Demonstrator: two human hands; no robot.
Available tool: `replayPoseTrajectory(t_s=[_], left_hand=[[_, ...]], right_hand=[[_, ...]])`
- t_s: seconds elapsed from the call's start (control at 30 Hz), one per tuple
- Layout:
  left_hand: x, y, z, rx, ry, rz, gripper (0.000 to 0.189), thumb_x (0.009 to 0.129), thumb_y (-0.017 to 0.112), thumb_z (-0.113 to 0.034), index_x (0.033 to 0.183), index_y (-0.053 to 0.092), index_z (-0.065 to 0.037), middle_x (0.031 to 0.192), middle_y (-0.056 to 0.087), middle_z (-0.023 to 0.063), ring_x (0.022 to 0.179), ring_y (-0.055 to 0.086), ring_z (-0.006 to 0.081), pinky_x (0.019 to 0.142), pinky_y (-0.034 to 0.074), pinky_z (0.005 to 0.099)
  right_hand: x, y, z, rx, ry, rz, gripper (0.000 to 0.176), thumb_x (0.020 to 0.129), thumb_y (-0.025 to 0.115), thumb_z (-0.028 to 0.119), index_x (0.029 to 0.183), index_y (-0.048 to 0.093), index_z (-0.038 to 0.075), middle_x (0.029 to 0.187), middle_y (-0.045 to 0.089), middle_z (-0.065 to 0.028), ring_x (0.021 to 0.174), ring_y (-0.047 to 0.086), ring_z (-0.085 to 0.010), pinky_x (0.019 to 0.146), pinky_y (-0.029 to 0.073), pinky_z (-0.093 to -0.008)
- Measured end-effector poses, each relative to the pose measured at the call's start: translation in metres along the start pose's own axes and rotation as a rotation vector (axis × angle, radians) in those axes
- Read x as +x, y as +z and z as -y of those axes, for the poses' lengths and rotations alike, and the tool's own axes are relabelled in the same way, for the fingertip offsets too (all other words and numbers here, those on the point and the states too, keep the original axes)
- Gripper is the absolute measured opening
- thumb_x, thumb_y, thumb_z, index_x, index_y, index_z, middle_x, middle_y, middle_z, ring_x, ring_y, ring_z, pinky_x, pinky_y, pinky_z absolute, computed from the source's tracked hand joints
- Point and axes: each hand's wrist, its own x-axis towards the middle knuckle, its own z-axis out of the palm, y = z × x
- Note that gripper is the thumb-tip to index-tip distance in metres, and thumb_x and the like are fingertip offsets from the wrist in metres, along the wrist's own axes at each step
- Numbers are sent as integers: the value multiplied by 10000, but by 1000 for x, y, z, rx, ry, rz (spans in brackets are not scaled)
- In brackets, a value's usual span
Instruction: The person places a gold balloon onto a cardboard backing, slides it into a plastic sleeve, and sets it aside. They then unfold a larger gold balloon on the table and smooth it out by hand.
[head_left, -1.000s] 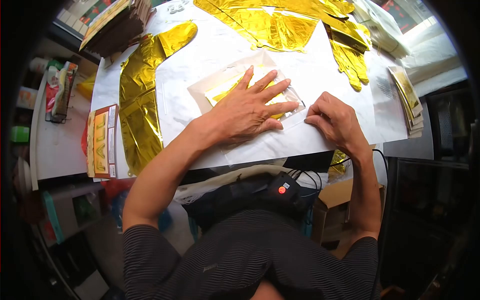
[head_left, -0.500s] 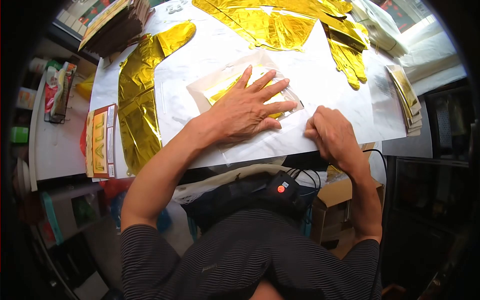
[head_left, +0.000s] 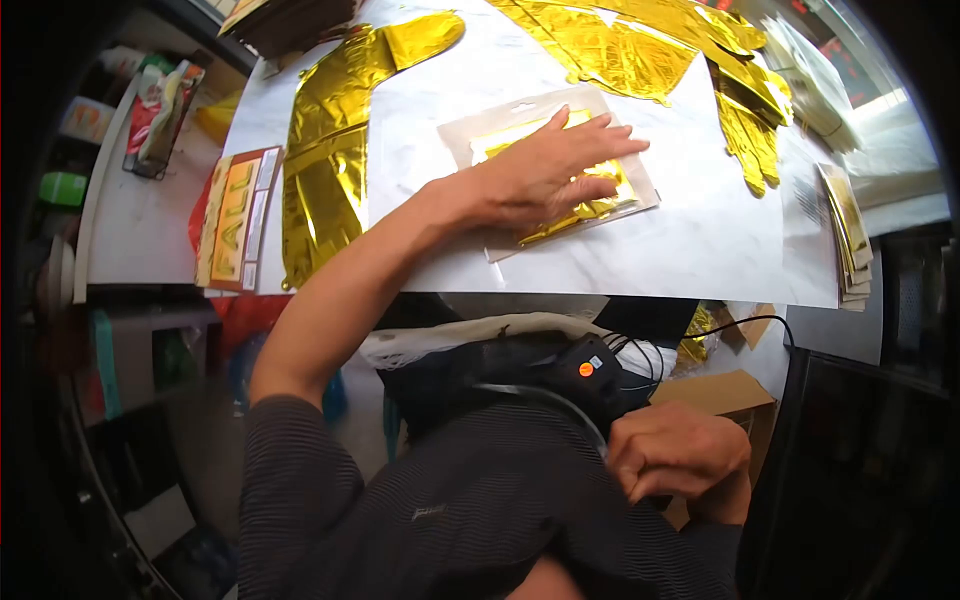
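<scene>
A flat clear bag with a hang hole point(head_left: 523, 106) lies on the table, and folded gold foil point(head_left: 592, 207) shows inside it. Across the bag rests my left hand point(head_left: 550, 175), its fingers stretched out and apart. My right hand point(head_left: 682, 450) is closed in front of my body, below the table edge. From its fingers a thin clear strip point(head_left: 550, 396) curves leftward across my dark shirt.
Left of the bag lies a long gold foil balloon point(head_left: 325, 170), beside a "FALL" card point(head_left: 236, 220). More gold foil point(head_left: 620, 50) covers the far side. Flat gold packets point(head_left: 847, 235) are stacked at right. A cardboard box point(head_left: 720, 393) stands below.
My right hand has moved from beside the bag at the table edge down to my body, trailing the clear strip. My left hand stays on the bag, its fingers lifted somewhat. The view has shifted.
</scene>
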Motion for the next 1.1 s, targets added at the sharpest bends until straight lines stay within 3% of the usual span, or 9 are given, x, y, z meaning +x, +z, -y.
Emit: replayPoseTrajectory(t_s=[0.2,0.33,0.4,0.47,0.57,0.77,0.9,1.03,1.1], left_hand=[[1,-24,9,-580,-83,-425,638,1093,353,-525,1408,565,-12,1393,633,161,1371,540,269,1223,362,399],[-16,-62,-22,-373,33,-603,663,1112,277,-516,1320,618,14,1302,681,197,1226,652,279,1054,514,393],[-40,-60,-58,-264,37,-496,550,1096,406,-484,1249,695,-41,1131,736,145,895,657,200,820,521,308],[-70,-49,-93,-377,-15,-141,590,932,691,-515,1286,678,-43,948,700,112,679,605,169,644,514,309],[-99,-31,-112,-574,-33,83,704,855,801,-371,1434,556,-55,1059,728,82,710,662,182,659,542,329],[-147,-39,-122,-456,-103,-48,307,888,787,-203,1156,752,-59,876,746,44,714,692,166,636,543,305],[-208,-80,-130,-752,-583,225,136,934,741,-118,1037,779,-37,860,775,61,689,719,132,605,566,241],[-307,-76,-109,-926,-1067,363,191,933,736,-159,1071,756,-28,1274,702,176,1083,724,252,903,571,320],[-373,-50,-95,-388,-1026,458,277,917,754,-222,1109,745,-24,1495,532,224,1320,582,354,1071,486,409]], right_hand=[[8,2,-12,-82,140,-181,205,947,713,151,836,586,35,838,635,-104,792,665,-246,700,523,-338],[20,0,-21,-115,154,-281,141,912,694,52,852,570,26,838,634,-108,802,661,-245,754,521,-339],[26,-2,-21,-89,135,-308,156,913,704,79,849,571,30,873,639,-110,816,660,-239,762,519,-338],[33,-2,-18,-80,109,-291,164,913,712,90,850,573,33,888,643,-113,821,662,-240,763,519,-339],[41,-3,-19,-68,52,-274,183,913,729,113,846,576,37,902,654,-116,828,666,-242,764,521,-338],[59,4,-20,-78,30,-296,89,872,715,26,888,628,18,938,705,-130,882,695,-246,799,547,-341],[50,-2,-12,-333,123,-479,224,810,654,-118,1008,687,-19,991,730,-136,916,716,-235,816,568,-322],[24,-23,-24,-543,223,-839,129,931,601,-111,999,684,-41,920,698,-105,870,672,-171,796,524,-272],[20,-32,-32,-700,161,-938,79,946,621,-82,973,682,-40,907,689,-84,854,643,-148,788,500,-260]])
